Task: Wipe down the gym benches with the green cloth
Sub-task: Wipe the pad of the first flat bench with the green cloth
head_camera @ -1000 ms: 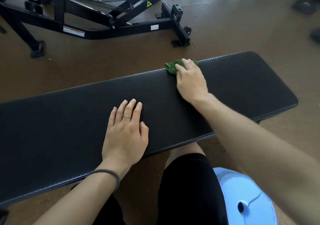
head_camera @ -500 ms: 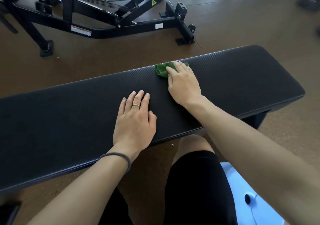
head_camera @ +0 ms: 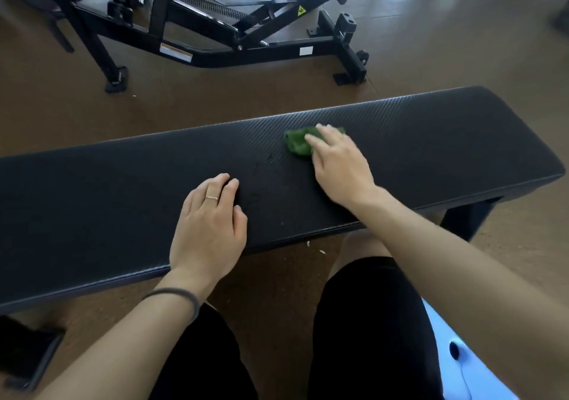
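Observation:
A long flat black gym bench [head_camera: 446, 140] runs across the view in front of me. The green cloth [head_camera: 297, 144] is bunched on its pad, a little right of centre and near the far edge. My right hand [head_camera: 340, 162] presses down on the cloth, fingers over its right part. My left hand [head_camera: 209, 230] rests flat on the pad near the front edge, fingers slightly curled, holding nothing. A ring is on one finger and a dark band circles that wrist.
A black adjustable bench frame [head_camera: 246, 45] stands on the brown floor beyond the bench. My knees in black shorts [head_camera: 369, 322] are under the near edge. A light blue stool [head_camera: 462, 369] is at lower right. The bench foot [head_camera: 27, 356] shows at lower left.
My right hand has drawn the cloth from the far edge toward me and slightly left on the pad. My left hand's fingers have curled a little. The view tilted up slightly.

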The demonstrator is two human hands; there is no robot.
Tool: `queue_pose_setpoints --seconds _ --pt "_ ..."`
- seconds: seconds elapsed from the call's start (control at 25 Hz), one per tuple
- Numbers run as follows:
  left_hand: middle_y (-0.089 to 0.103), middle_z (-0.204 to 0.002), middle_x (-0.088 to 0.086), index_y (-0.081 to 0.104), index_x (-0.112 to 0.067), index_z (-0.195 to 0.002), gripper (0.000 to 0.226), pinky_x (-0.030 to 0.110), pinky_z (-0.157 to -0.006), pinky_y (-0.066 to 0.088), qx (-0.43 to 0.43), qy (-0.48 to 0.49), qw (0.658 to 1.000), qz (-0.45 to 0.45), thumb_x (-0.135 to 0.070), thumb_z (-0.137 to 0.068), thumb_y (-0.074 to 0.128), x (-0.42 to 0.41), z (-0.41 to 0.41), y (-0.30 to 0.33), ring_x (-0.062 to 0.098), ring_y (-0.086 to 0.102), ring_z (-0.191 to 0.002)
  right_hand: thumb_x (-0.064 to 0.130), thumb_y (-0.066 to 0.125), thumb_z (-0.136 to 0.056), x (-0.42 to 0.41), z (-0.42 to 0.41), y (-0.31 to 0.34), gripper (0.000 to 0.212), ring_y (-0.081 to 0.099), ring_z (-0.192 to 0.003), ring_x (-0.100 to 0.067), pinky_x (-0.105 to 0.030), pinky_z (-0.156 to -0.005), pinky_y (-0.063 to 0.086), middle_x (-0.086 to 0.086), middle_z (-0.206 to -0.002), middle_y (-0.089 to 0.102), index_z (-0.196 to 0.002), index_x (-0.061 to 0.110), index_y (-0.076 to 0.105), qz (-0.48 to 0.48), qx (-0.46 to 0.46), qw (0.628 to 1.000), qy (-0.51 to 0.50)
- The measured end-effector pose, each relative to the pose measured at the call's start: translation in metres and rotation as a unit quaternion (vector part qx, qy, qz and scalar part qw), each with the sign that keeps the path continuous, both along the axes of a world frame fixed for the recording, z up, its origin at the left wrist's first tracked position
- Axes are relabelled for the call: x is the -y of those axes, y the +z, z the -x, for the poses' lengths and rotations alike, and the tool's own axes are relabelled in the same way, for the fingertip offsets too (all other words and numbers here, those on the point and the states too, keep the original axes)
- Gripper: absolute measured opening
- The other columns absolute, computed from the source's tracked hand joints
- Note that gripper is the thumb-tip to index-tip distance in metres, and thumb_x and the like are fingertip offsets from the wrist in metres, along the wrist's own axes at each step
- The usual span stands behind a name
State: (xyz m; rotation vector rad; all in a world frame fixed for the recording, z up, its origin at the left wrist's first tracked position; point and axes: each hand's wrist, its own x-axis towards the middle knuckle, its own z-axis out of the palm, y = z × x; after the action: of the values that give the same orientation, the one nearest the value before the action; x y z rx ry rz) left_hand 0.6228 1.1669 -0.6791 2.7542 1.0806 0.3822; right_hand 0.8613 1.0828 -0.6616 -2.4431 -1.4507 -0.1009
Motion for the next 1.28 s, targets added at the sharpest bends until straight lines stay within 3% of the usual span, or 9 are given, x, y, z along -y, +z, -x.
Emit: queue_pose_setpoints --seconds 0.12,0.28,0.4,0.56,0.68,0.84,0.92,1.12,1.28 --pt "0.052 -0.149 0.010 0.053 -0.007 -0.145 0.046 0.046 -0.119 0.037 0.000 -0.005 1.000 -0.008 -0.024 -0.103 0.044 0.000 -0.001 -0.002 0.028 0.046 -0.139 0.014 0.045 -0.103 -0.006 0.039 -0.005 0.044 0.032 -0.151 -0.033 -0.048 -0.125 0.021 -0.017 -0.161 0.039 -0.145 0.006 0.055 0.002 -0.015 0.998 -0.065" --pt "0.051 -0.149 0.013 0.053 -0.005 -0.144 0.047 0.048 -0.118 0.037 -0.016 -0.021 0.999 -0.028 -0.022 -0.102 0.045 -0.001 0.000 -0.003 0.029 0.045 -0.139 0.009 0.058 -0.099 0.037 0.141 -0.014 0.044 0.038 -0.149 -0.032 -0.051 -0.124 0.028 -0.017 -0.157 0.045 -0.143 0.007 0.057 -0.041 0.013 0.999 0.031" --pt "0.051 -0.150 0.012 0.052 -0.005 -0.145 0.047 0.048 -0.119 0.036 -0.007 -0.017 1.000 -0.020 -0.022 -0.102 0.044 -0.001 0.001 -0.001 0.028 0.044 -0.140 0.013 0.056 -0.100 0.042 0.112 -0.015 0.038 0.045 -0.145 -0.031 -0.047 -0.122 0.033 -0.015 -0.153 0.051 -0.137 0.010 0.063 -0.038 0.062 0.995 0.069" --pt "0.051 -0.150 0.011 0.051 -0.007 -0.147 0.048 0.047 -0.120 0.036 -0.013 -0.007 1.000 -0.014 -0.024 -0.103 0.043 0.002 0.001 -0.001 0.029 0.044 -0.141 0.014 0.048 -0.099 0.073 0.020 -0.013 0.036 0.053 -0.134 -0.038 -0.052 -0.115 0.040 -0.019 -0.143 0.059 -0.124 0.002 0.071 -0.089 0.044 0.990 -0.102" --pt "0.050 -0.151 0.011 0.051 -0.007 -0.147 0.048 0.047 -0.120 0.035 -0.022 -0.008 1.000 -0.017 -0.025 -0.103 0.043 0.001 0.000 0.000 0.029 0.043 -0.141 0.010 0.050 -0.096 0.058 0.047 -0.011 0.033 0.053 -0.132 -0.041 -0.054 -0.112 0.041 -0.021 -0.141 0.059 -0.120 -0.001 0.070 -0.101 0.038 0.972 -0.208" --pt "0.049 -0.151 0.011 0.051 -0.007 -0.146 0.047 0.048 -0.120 0.034 -0.033 -0.012 0.999 -0.027 -0.024 -0.103 0.043 -0.002 -0.001 -0.003 0.029 0.042 -0.141 0.013 0.051 -0.099 0.019 0.152 -0.012 0.038 0.047 -0.143 -0.034 -0.050 -0.120 0.035 -0.017 -0.151 0.053 -0.134 0.006 0.064 -0.063 0.041 0.997 -0.002" --pt "0.050 -0.151 0.012 0.051 -0.006 -0.146 0.047 0.048 -0.119 0.035 -0.021 -0.013 0.999 -0.027 -0.023 -0.102 0.044 -0.001 0.001 -0.003 0.029 0.043 -0.140 0.013 0.058 -0.098 0.031 0.121 -0.014 0.036 0.050 -0.141 -0.033 -0.049 -0.119 0.037 -0.016 -0.150 0.055 -0.133 0.008 0.066 -0.065 0.076 0.994 0.053" --pt "0.050 -0.151 0.010 0.050 -0.008 -0.147 0.048 0.047 -0.120 0.036 -0.014 -0.006 1.000 -0.017 -0.025 -0.103 0.042 0.001 0.000 -0.002 0.029 0.043 -0.141 0.017 0.043 -0.100 0.099 -0.005 -0.014 0.040 0.055 -0.130 -0.042 -0.053 -0.113 0.042 -0.023 -0.142 0.059 -0.122 -0.004 0.069 -0.090 0.054 0.974 -0.198" --pt "0.051 -0.150 0.012 0.051 -0.006 -0.146 0.048 0.046 -0.120 0.036 -0.020 -0.016 0.999 -0.027 -0.024 -0.103 0.042 -0.003 -0.001 -0.002 0.029 0.044 -0.140 0.012 0.051 -0.096 0.041 0.104 -0.018 0.035 0.052 -0.135 -0.039 -0.052 -0.116 0.037 -0.020 -0.147 0.055 -0.126 0.002 0.068 -0.089 0.058 0.987 -0.119"
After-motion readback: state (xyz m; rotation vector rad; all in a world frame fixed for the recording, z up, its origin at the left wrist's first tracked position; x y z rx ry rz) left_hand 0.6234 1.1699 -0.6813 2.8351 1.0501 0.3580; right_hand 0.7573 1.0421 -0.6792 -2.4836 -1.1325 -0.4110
